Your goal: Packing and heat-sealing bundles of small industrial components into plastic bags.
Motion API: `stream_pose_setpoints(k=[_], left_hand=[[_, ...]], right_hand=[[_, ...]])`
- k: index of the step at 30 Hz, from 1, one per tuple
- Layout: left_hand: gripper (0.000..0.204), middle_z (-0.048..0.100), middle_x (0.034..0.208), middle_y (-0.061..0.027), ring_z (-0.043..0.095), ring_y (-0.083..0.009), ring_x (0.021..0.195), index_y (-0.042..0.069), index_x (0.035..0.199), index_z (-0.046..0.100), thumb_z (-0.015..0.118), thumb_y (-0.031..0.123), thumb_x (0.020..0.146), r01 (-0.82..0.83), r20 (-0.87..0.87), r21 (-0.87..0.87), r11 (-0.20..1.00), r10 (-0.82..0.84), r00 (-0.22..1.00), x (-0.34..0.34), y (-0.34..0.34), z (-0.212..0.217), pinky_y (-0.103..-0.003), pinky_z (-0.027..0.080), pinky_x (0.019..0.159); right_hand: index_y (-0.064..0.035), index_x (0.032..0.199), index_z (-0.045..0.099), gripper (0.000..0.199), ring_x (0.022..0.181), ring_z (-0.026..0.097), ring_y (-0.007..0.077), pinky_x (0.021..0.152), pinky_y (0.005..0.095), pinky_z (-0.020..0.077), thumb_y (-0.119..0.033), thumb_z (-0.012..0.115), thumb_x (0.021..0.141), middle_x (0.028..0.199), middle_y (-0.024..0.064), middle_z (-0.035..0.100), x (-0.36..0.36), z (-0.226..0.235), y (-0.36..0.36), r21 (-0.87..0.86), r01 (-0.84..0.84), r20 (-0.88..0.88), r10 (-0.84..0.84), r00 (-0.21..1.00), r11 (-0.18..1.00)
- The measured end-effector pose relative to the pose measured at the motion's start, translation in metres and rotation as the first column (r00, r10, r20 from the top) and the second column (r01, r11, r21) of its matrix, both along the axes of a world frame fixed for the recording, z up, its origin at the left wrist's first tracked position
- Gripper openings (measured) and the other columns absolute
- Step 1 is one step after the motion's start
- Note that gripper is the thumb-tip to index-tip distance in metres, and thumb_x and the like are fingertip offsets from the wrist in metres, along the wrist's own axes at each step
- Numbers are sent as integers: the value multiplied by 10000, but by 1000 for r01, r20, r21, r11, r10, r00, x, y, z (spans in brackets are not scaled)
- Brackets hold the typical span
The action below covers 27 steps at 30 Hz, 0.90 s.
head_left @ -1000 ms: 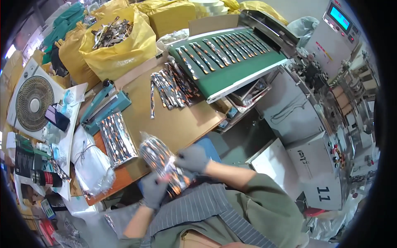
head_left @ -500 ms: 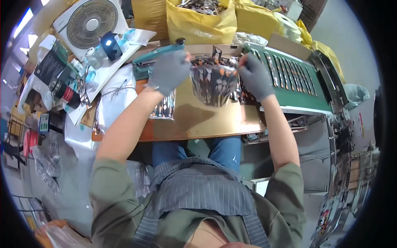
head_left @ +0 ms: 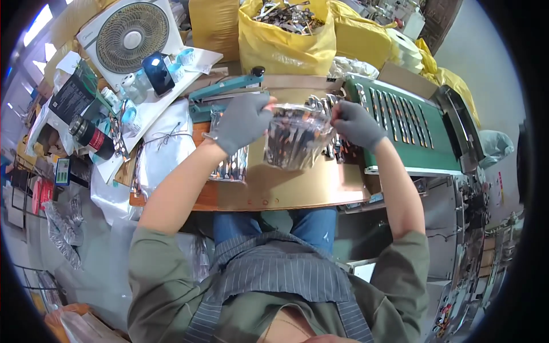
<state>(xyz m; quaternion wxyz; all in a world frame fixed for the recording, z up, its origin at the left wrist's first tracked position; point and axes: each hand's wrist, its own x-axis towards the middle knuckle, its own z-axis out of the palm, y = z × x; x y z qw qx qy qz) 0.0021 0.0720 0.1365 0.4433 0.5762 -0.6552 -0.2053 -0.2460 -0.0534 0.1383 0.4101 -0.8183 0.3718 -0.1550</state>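
Head view, left hand: the gloved left hand is closed on the upper left corner of a clear plastic bag, fingers curled over its top edge.
Head view, right hand: the gloved right hand pinches the bag's upper right corner, fingers shut on the film.
Bag, place: held in the air between both hands, above the tan worktop, just in front of the teal heat sealer and beside the green conveyor.
Bag, contents: a packed load of small dark and silvery pieces; their kind is too small to tell.
Bag, pointing: mouth up toward the sealer side, closed bottom hanging toward the person; it tilts slightly to the left.
Bag, long axis: runs roughly top to bottom in the picture, from the pinched edge to the hanging end.
Doing it well: I judge that even tension at both corners keeps the mouth flat and the load settled low, away from the open edge.
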Motion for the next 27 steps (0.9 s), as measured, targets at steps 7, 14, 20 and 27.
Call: stream_pose_setpoints(k=[7, 14, 20, 27], left_hand=[[242, 614, 705, -49, 556, -69, 524, -30, 1015, 637, 521, 137, 885, 32, -182, 139, 990, -6, 983, 1, 30, 35, -225, 441, 498], [751, 570, 1129, -123, 569, -185, 984, -15, 1281, 406, 791, 154, 660, -145, -132, -122, 982, 129, 983, 57, 21, 9, -289, 466, 848], [604, 619, 1074, -87, 591, -160, 950, -13, 1209, 522, 784, 97, 675, -4, -653, 362, 932, 257, 712, 96, -9, -158, -296, 479, 829], [389, 663, 924, -80, 638, -163, 759, -23, 1054, 619, 754, 107, 713, 4, -793, 507, 862, 464, 395, 137, -38, -178, -289, 520, 693]], right_hand=[[-25, 1070, 484, 555, 641, 549, 274, 629, 395, 457, -443, 686, 766, 778, 105, 553, 54, 51, 49, -872, 42, 195, 268, 944, 488], [-7, 754, 569, 261, 571, 462, 69, 540, 241, 398, -239, 602, 867, 593, 59, 531, 122, -6, 14, 68, -47, 465, 10, 885, 997], [-43, 973, 558, 349, 774, 611, 398, 658, 477, 462, -378, 522, 883, 755, 235, 616, 200, -108, -97, -501, 317, 95, -313, 945, 805], [-59, 1001, 544, 443, 818, 596, 371, 706, 434, 460, -462, 584, 819, 867, 162, 610, 273, -48, -92, -573, 137, 177, -42, 983, 808]])
